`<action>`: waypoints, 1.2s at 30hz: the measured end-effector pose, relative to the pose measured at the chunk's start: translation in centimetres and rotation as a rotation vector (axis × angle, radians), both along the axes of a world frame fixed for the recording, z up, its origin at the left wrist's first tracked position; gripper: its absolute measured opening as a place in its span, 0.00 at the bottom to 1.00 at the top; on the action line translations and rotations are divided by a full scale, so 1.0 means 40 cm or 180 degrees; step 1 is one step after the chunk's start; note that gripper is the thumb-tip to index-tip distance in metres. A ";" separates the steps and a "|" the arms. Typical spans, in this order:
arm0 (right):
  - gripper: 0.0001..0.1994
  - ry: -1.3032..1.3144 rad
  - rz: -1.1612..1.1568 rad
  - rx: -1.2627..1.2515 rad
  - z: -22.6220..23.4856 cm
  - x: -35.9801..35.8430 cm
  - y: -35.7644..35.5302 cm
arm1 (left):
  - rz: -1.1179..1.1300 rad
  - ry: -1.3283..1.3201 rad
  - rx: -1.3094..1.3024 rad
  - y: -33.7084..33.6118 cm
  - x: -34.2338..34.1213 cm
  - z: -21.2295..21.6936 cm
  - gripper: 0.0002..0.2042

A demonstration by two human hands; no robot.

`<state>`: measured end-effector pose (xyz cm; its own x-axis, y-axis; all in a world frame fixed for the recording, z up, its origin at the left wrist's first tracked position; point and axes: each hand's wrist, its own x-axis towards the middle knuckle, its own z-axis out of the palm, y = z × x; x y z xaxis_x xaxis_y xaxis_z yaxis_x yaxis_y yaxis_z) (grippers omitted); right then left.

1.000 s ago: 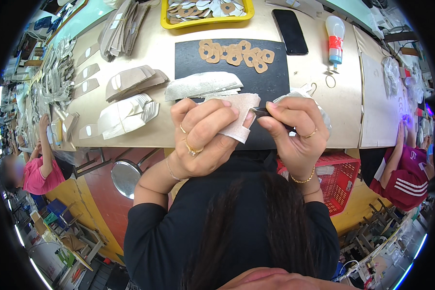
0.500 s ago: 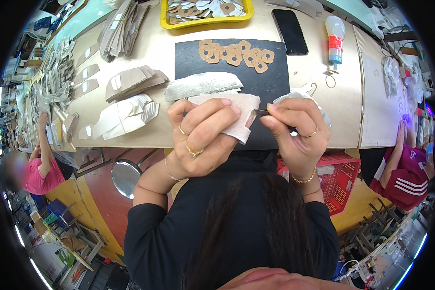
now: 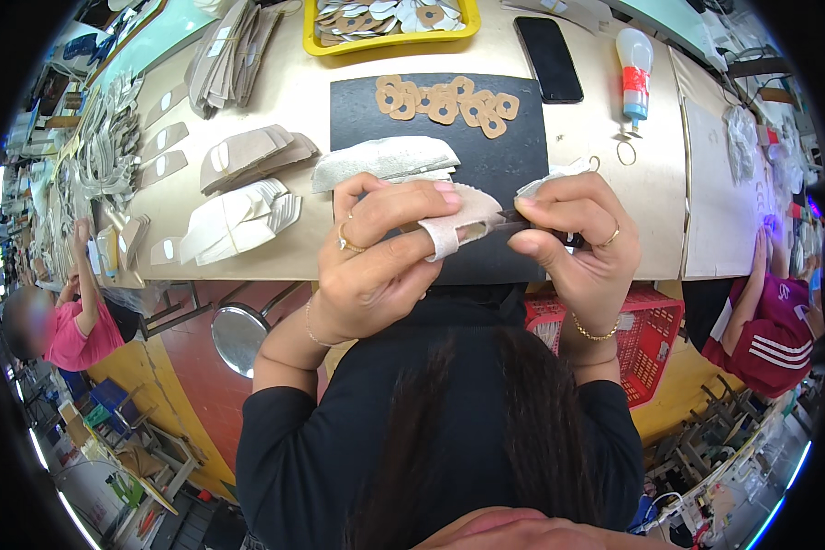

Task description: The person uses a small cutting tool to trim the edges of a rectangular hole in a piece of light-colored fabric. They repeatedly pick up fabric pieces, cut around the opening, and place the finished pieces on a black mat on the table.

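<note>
A: How's the room?
B: A beige surface (image 3: 655, 174) with a black mat (image 3: 353, 103) in its middle. Below its near edge, a round stool (image 3: 236, 337) stands left, a red crate (image 3: 655, 353) right.
A: On top?
B: Tan cut-outs (image 3: 445, 103) on the mat, a yellow tray (image 3: 403, 44) beyond, a phone (image 3: 548, 60) far right.
A: The pale piece (image 3: 472, 202)?
B: Above the mat, curved, in the left hand (image 3: 362, 261), grip closed on it. The right hand (image 3: 585, 238) pinches a dark tool (image 3: 515, 225), its tip at the piece.
A: Obstructions?
B: The left hand partly covers a grey stack (image 3: 390, 159).
</note>
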<state>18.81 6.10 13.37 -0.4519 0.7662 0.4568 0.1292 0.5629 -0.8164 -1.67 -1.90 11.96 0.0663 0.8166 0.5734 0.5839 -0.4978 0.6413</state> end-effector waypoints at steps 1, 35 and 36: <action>0.11 -0.0064 0.0075 -0.0025 0.003 0.003 0.003 | -0.0022 -0.0024 -0.0062 -0.002 -0.001 0.001 0.14; 0.10 -0.0135 0.0386 -0.0328 0.021 0.003 -0.007 | -0.0360 -0.0393 -0.0473 -0.017 -0.006 0.006 0.12; 0.10 -0.0145 0.0390 -0.0310 0.022 0.003 -0.007 | -0.0363 -0.0386 -0.0477 -0.016 -0.006 0.006 0.12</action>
<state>18.93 5.83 14.23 -0.5633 0.7438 0.3598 0.1026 0.4951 -0.8628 -1.92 -2.55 12.19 0.1010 0.8845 0.4556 0.4433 -0.4499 0.7753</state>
